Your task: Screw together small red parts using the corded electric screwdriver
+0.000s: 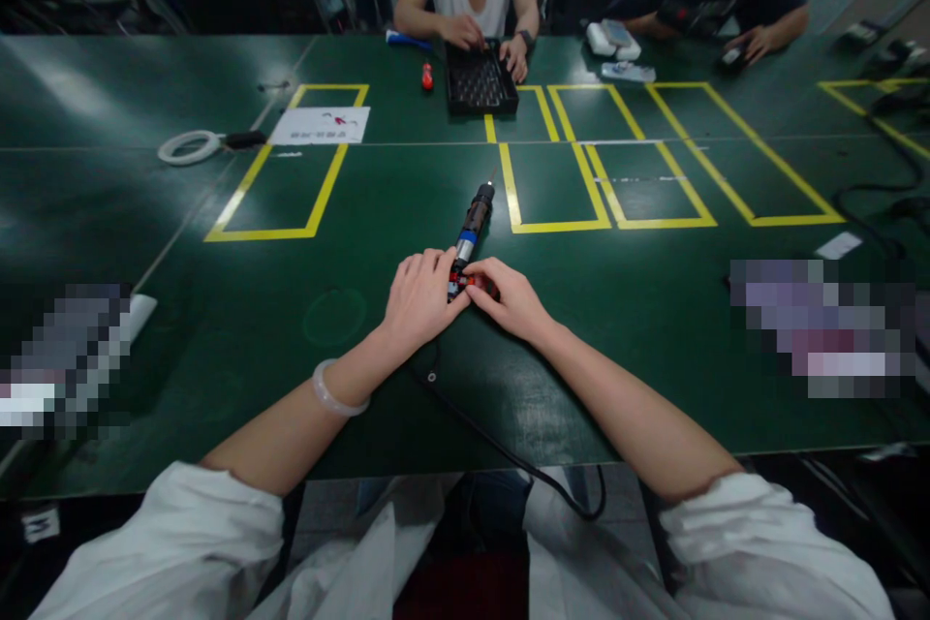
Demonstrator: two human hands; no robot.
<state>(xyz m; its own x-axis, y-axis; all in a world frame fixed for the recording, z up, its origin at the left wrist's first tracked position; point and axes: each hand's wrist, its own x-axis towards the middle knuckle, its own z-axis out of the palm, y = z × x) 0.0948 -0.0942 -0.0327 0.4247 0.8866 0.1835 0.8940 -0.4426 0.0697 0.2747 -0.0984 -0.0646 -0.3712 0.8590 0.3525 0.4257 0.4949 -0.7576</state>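
An electric screwdriver with a black front, a blue band and a silver section lies on the green table, its bit pointing away from me. My left hand is closed around its rear part and hides much of it. Close against that hand, my right hand pinches at a small red and orange piece by the screwdriver's rear end. Whether this piece is separate or part of the tool I cannot tell. A black cord runs from near my hands over the table's front edge.
Yellow tape outlines mark the table. Across from me a person's hands work at a black tray, with a red-handled screwdriver beside it. A paper sheet and a coiled white cable lie at left. Blurred-out objects flank both sides.
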